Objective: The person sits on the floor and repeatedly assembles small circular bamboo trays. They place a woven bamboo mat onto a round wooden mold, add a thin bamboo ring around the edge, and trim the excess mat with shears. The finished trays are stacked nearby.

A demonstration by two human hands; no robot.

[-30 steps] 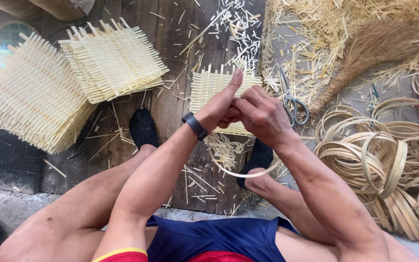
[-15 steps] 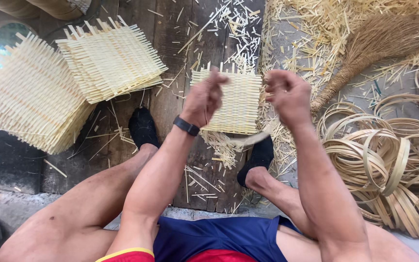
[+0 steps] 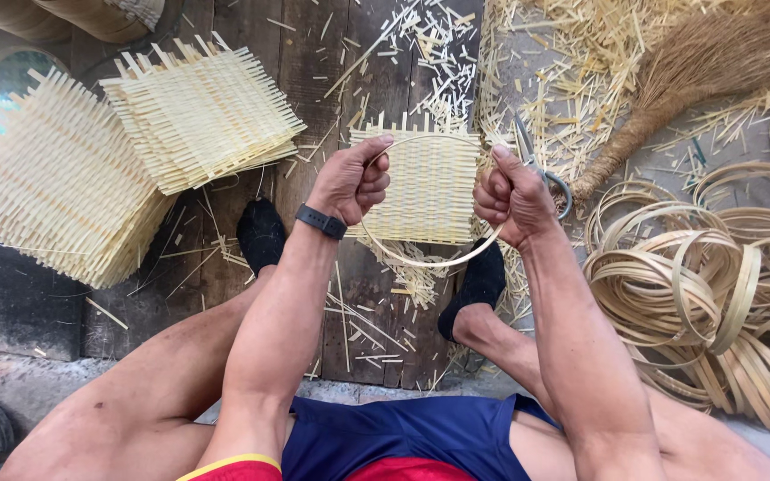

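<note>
Moved: both hands have drawn apart since the earlier frames, when they met in front of the woven mat, and the bamboo strip now bows into a hoop between them.
Left hand (image 3: 349,183): fingers clamped on one end of the bamboo strip (image 3: 430,263), thumb pressing along it.
Right hand (image 3: 510,196): fingers closed tight round the other end, fist upright.
Strip: held in the air just above the woven mat (image 3: 430,191), which lies on the plank floor (image 3: 314,71) between the two feet.
Doing it well: I judge an even pull from both hands keeps the curve round; a sharp kink could crack the strip.
Nearby: scissors (image 3: 541,174) just behind the right hand, coiled hoops (image 3: 697,294) to the right, stacks of mats (image 3: 198,116) to the left, a broom (image 3: 679,80) beyond.
</note>
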